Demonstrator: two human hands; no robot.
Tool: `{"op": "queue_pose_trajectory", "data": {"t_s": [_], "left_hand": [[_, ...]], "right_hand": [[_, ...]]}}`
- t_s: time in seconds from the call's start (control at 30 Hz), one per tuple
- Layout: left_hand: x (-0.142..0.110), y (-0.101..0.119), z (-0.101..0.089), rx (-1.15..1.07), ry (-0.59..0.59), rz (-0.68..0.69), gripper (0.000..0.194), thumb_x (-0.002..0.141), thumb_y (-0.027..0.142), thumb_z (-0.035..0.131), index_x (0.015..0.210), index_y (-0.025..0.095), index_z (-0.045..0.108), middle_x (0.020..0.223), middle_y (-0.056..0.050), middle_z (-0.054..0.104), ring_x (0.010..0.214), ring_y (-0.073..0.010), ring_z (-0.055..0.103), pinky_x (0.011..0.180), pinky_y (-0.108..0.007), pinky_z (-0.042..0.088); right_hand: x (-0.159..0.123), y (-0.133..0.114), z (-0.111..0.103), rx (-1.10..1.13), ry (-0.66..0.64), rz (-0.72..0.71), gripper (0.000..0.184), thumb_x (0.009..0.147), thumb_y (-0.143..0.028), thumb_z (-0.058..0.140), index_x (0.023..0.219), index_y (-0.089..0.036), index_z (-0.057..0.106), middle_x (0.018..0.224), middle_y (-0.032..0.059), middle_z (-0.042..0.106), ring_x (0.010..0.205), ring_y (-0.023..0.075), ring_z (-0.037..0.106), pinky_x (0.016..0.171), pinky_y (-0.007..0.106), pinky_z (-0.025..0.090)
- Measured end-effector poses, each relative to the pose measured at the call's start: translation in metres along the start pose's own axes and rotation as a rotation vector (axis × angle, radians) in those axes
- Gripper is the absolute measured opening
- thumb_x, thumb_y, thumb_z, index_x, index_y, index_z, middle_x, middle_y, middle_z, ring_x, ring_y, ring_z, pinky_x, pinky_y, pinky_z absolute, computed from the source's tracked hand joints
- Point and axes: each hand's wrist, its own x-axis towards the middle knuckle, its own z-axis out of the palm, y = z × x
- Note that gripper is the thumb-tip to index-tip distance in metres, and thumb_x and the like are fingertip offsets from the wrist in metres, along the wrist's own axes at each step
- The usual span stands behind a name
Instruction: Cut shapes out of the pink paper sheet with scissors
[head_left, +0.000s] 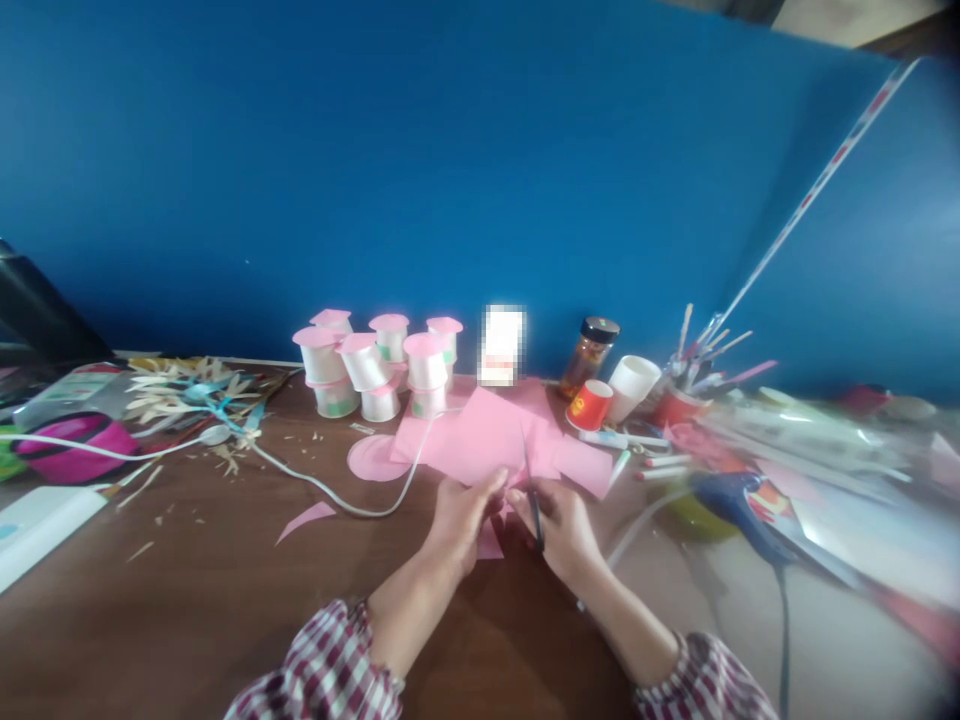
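Observation:
My left hand [466, 515] is closed on a piece of pink paper [490, 540], part of which hangs below the fingers. Close beside it, my right hand [564, 525] grips dark-handled scissors [535, 510], whose blades point away from me. Fingers hide where the blades meet the paper. Beyond both hands lie overlapping pink paper sheets [480, 435]. A round pink paper piece [371, 457] is at their left, and a curved pink scrap [306, 518] rests nearer me.
Stacked white paper cups [322, 360] with pink paper tops stand at the back. A white cable [360, 513] crosses the table. Rightward are a lidded jar [589, 360], a red cup [590, 406], a white cup [634, 388] and a blue glue gun [746, 510].

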Motion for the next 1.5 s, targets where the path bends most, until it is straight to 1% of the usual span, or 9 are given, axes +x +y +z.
{"op": "queue_pose_trajectory", "data": {"t_s": [0.17, 0.3, 0.43, 0.57, 0.7, 0.97, 1.13, 1.33, 1.5], "left_hand": [[-0.003, 0.001, 0.004, 0.007, 0.041, 0.029, 0.033, 0.058, 0.031, 0.079, 0.079, 0.006, 0.072, 0.067, -0.01, 0.068, 0.06, -0.0176, 0.063, 0.055, -0.027, 0.048], [-0.008, 0.007, 0.01, -0.007, 0.071, 0.011, 0.03, 0.057, 0.028, 0.079, 0.075, 0.006, 0.072, 0.06, -0.01, 0.067, 0.055, -0.0181, 0.062, 0.05, -0.027, 0.047], [-0.011, 0.01, 0.012, 0.004, 0.082, 0.014, 0.027, 0.057, 0.027, 0.078, 0.072, 0.005, 0.072, 0.062, -0.012, 0.068, 0.056, -0.0191, 0.063, 0.051, -0.028, 0.048], [-0.013, 0.01, 0.013, 0.025, 0.054, 0.016, 0.025, 0.059, 0.026, 0.077, 0.071, 0.005, 0.071, 0.063, -0.013, 0.068, 0.054, -0.0201, 0.063, 0.05, -0.03, 0.049], [-0.012, 0.01, 0.013, 0.024, 0.041, -0.006, 0.025, 0.06, 0.026, 0.076, 0.073, 0.005, 0.071, 0.064, -0.013, 0.069, 0.054, -0.0204, 0.063, 0.048, -0.029, 0.048], [-0.008, 0.004, 0.006, 0.07, -0.019, 0.015, 0.029, 0.062, 0.032, 0.076, 0.071, 0.005, 0.07, 0.056, -0.01, 0.065, 0.048, -0.0197, 0.06, 0.045, -0.029, 0.045], [-0.008, 0.006, 0.005, 0.077, -0.018, 0.035, 0.025, 0.061, 0.03, 0.077, 0.071, 0.007, 0.071, 0.057, -0.007, 0.065, 0.05, -0.0168, 0.059, 0.046, -0.026, 0.045], [-0.008, 0.007, 0.005, 0.086, 0.001, 0.032, 0.021, 0.06, 0.029, 0.077, 0.066, 0.01, 0.072, 0.055, -0.004, 0.063, 0.05, -0.0141, 0.057, 0.048, -0.024, 0.044], [-0.008, 0.009, 0.006, 0.097, 0.008, 0.009, 0.021, 0.058, 0.029, 0.077, 0.064, 0.01, 0.071, 0.055, -0.005, 0.064, 0.048, -0.0141, 0.056, 0.046, -0.025, 0.042]], "right_hand": [[0.001, -0.001, 0.0, -0.013, 0.008, -0.009, 0.024, 0.079, -0.035, 0.065, 0.076, -0.012, 0.064, 0.047, -0.0034, 0.049, 0.041, 0.0104, 0.046, 0.04, 0.02, 0.035], [0.001, 0.0, 0.0, -0.013, -0.001, -0.002, 0.024, 0.08, -0.036, 0.064, 0.078, -0.011, 0.065, 0.047, -0.0034, 0.05, 0.041, 0.0103, 0.046, 0.04, 0.02, 0.035], [0.0, 0.0, 0.0, -0.001, -0.002, -0.007, 0.025, 0.08, -0.036, 0.064, 0.08, -0.011, 0.065, 0.047, -0.0038, 0.05, 0.04, 0.0101, 0.045, 0.04, 0.02, 0.035], [0.0, -0.002, -0.001, -0.014, 0.005, -0.006, 0.024, 0.08, -0.035, 0.065, 0.079, -0.011, 0.066, 0.046, -0.0036, 0.051, 0.04, 0.0101, 0.046, 0.041, 0.02, 0.036], [0.0, -0.004, -0.001, -0.023, 0.009, -0.01, 0.023, 0.08, -0.034, 0.064, 0.08, -0.011, 0.067, 0.047, -0.0033, 0.052, 0.041, 0.0104, 0.046, 0.041, 0.02, 0.036], [0.0, -0.004, -0.003, -0.023, 0.002, -0.014, 0.021, 0.081, -0.033, 0.063, 0.081, -0.012, 0.066, 0.045, -0.0045, 0.049, 0.041, 0.0101, 0.045, 0.042, 0.02, 0.036], [0.0, -0.004, -0.005, -0.065, 0.006, -0.017, 0.022, 0.081, -0.035, 0.063, 0.081, -0.012, 0.067, 0.047, -0.0039, 0.05, 0.041, 0.0096, 0.044, 0.041, 0.019, 0.034], [0.001, -0.004, -0.008, -0.119, 0.003, -0.058, 0.028, 0.082, -0.038, 0.061, 0.084, -0.012, 0.069, 0.053, -0.0002, 0.056, 0.047, 0.0117, 0.048, 0.045, 0.02, 0.038], [0.001, -0.005, -0.01, -0.183, 0.016, -0.051, 0.036, 0.081, -0.046, 0.06, 0.083, -0.012, 0.07, 0.059, 0.0026, 0.06, 0.05, 0.014, 0.052, 0.048, 0.022, 0.041]]}}
